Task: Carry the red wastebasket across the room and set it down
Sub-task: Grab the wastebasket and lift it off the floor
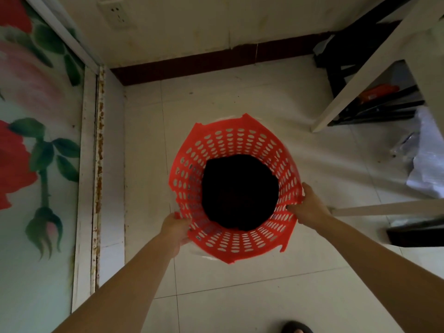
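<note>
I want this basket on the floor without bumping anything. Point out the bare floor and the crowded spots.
Bare tile lies between the red wastebasket and the dark baseboard, alongside the flowered door. More lies below the basket, near the foot. The right is crowded: white table legs, plastic bags.

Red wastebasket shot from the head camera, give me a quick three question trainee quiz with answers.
1. True or false: both hands grip the red wastebasket by its rim.
2. What lies inside the basket: A) a dark mass, B) white paper, C) nothing?
3. Which side of the view shows the flower-painted panel?

Key:
1. True: the left hand and right hand each hold the rim.
2. A.
3. The left side.
</note>
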{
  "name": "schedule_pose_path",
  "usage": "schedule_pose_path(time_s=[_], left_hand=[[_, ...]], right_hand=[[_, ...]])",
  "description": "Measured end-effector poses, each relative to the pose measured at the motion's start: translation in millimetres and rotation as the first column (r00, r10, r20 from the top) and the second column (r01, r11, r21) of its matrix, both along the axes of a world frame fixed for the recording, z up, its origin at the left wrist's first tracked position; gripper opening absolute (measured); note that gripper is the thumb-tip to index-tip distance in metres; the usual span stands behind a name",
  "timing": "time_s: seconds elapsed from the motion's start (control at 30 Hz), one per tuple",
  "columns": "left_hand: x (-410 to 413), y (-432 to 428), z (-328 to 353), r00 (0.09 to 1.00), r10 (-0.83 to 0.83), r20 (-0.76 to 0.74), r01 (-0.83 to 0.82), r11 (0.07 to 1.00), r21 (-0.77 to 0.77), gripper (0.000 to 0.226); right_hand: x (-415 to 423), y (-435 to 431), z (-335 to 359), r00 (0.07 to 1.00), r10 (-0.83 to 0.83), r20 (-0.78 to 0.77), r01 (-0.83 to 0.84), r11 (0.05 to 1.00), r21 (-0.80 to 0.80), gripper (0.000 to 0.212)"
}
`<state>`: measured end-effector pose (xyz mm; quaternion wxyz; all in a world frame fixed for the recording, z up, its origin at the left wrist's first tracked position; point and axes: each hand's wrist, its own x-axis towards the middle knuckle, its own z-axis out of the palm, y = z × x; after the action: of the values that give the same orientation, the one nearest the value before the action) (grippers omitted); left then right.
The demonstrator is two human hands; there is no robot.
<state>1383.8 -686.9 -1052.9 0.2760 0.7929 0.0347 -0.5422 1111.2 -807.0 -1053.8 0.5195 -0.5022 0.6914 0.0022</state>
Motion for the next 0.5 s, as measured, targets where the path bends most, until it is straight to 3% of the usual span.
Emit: schedule_pose_path(time_s=[0.2,0.5], left_hand=[[-1.9,1.5,-9.1,0.995,-0.07,0.077,0.074,0.996,-0.045,0.024],[-3.1,2.6,16.6,0.983,-0.16,0.084,0.166,0.984,-0.068,0.031]], right_hand=[[5.2,4.3,-16.8,0.991,-0.105,0.078,0.1,0.993,0.065,0.065],[0.4,7.3,9.1,0.987,-0.099,0.128,0.093,0.994,0.051,0.064]])
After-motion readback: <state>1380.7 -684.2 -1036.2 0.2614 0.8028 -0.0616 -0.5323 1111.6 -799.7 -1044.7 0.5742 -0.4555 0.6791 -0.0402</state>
